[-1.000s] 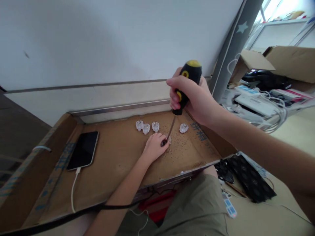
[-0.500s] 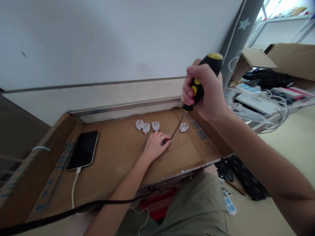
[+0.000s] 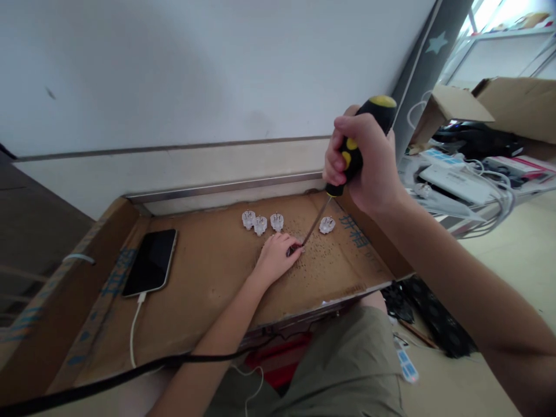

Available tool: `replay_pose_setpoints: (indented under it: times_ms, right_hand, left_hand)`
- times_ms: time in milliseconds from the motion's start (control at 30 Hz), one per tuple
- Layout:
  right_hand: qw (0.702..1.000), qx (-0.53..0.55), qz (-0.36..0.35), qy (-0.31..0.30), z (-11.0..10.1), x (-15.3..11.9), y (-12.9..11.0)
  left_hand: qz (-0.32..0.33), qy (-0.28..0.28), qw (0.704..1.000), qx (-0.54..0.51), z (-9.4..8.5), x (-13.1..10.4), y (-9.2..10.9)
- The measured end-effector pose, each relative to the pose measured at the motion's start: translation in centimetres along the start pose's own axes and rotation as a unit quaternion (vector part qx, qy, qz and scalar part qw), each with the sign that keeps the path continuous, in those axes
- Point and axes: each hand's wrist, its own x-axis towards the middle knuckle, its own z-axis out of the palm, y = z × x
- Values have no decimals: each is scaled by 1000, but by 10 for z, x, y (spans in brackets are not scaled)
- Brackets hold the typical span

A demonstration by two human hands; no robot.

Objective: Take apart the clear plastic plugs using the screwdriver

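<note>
A black-and-yellow screwdriver slants down to the left, its handle wrapped in my right hand. Its long shaft ends at the fingertips of my left hand, which rests low on the cardboard. The left thumb and fingers are closed in a pinch around something small that they mostly hide; a dark bit shows between them. Just beyond that hand lie clear plug pieces with metal pins: one plug piece beside another plug piece, and a third plug piece. A separate plug piece lies right of the shaft.
Dark specks are scattered around the screwdriver tip. A phone with a white charging cable lies on the left. A black cable crosses the front. Power strips and white cords crowd a shelf at right, beside an open carton.
The view has shifted slightly, so everything sits a little further right. Both hands keep the same grip, and the screwdriver tip stays at the left fingertips.
</note>
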Motion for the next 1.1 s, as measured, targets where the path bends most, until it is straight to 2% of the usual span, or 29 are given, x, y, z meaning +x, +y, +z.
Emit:
replay_pose_setpoints:
  times_ms: [333, 567, 733, 900, 1100]
  right_hand:
    - [1000, 7, -7, 20, -1, -3, 4]
    - [1000, -8, -16, 24, -4, 1, -2]
    - [998, -27, -40, 32, -1, -3, -2]
    - [999, -16, -36, 17, 4, -6, -2]
    - [999, -39, -33, 15, 11, -8, 7]
  left_hand:
    - [-2, -2, 1000, -1, 0, 0, 1]
    - [3, 2, 1000, 0, 1, -1, 0]
    - [6, 6, 1000, 3, 1, 0, 0]
    - [8, 3, 1000, 2, 2, 0, -1]
    - [11, 5, 1000, 5, 3, 0, -2]
